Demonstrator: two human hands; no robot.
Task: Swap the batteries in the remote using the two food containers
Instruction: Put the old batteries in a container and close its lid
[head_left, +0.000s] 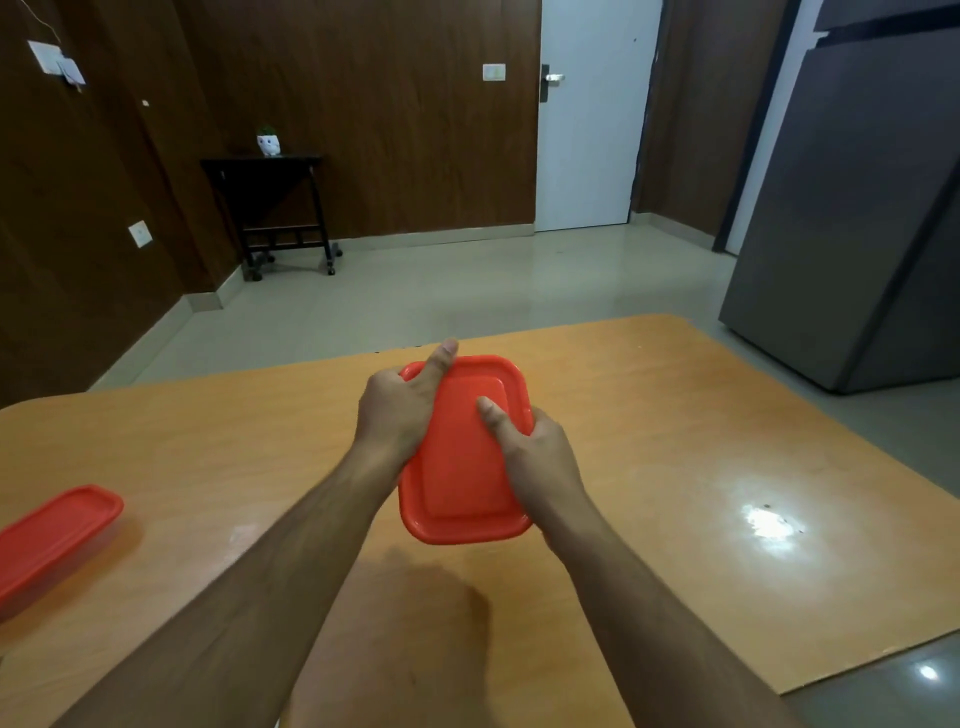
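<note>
Red-lidded food container (462, 467) held over the middle of the orange wooden table (675, 441), gripped from both sides. Left hand (397, 410) wrapped around the far-left edge, thumb stretched along the lid toward the far corner, other fingers hidden beneath. Right hand (530, 447) clamped on the right edge, thumb pressed flat on the lid top, fingers curled under and out of sight. Lid seated on the container, contents not visible. Cannot tell whether resting on the table or lifted just above it.

Second red-lidded container (52, 535), longer and narrower, lying at the table's left edge, well apart from both hands, lid on.

Beyond the table: grey tiled floor (415, 280), dark side stand (275, 208) bearing a small white plant pot (268, 143) against the wood-panelled wall, white door (587, 114), grey refrigerator (857, 208) at right.
</note>
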